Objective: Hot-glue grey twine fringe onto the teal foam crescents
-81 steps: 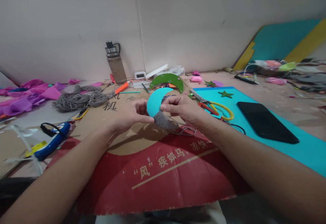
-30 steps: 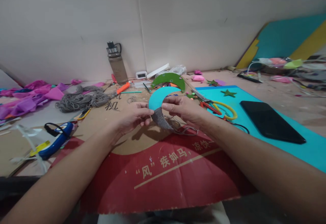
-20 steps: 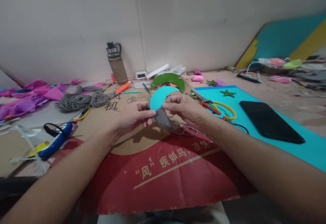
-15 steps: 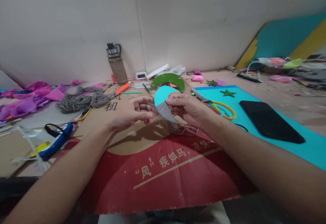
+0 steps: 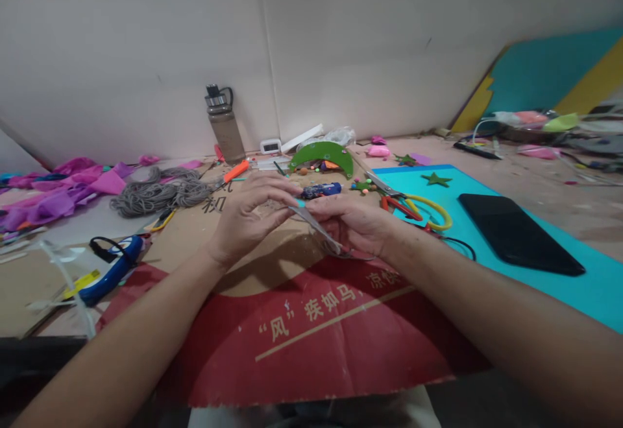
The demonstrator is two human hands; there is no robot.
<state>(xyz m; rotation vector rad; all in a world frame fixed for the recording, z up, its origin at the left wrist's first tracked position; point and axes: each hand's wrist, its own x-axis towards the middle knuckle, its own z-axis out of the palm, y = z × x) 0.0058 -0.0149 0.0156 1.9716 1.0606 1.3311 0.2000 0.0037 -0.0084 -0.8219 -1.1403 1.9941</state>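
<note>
My left hand (image 5: 250,215) and my right hand (image 5: 353,224) meet above the cardboard sheet (image 5: 292,324) and both pinch a teal foam crescent (image 5: 311,222) partly wound with grey yarn. The crescent is tipped nearly edge-on, so only a thin sliver of it shows between my fingers. A loose tail of grey yarn (image 5: 341,251) hangs from it under my right hand. Both hands have their fingers closed on the piece.
A grey yarn bundle (image 5: 156,193), a blue glue gun (image 5: 109,269) and purple paper scraps (image 5: 58,188) lie at left. A water bottle (image 5: 222,123), green foam crescent (image 5: 322,154), glue stick (image 5: 321,189), scissors (image 5: 409,204), teal mat (image 5: 559,272) and black phone (image 5: 518,233) lie behind and right.
The crescent stood upright with its teal face toward me; it has now been tipped flat and edge-on. My left hand came over its top. The glue stick behind it came into sight.
</note>
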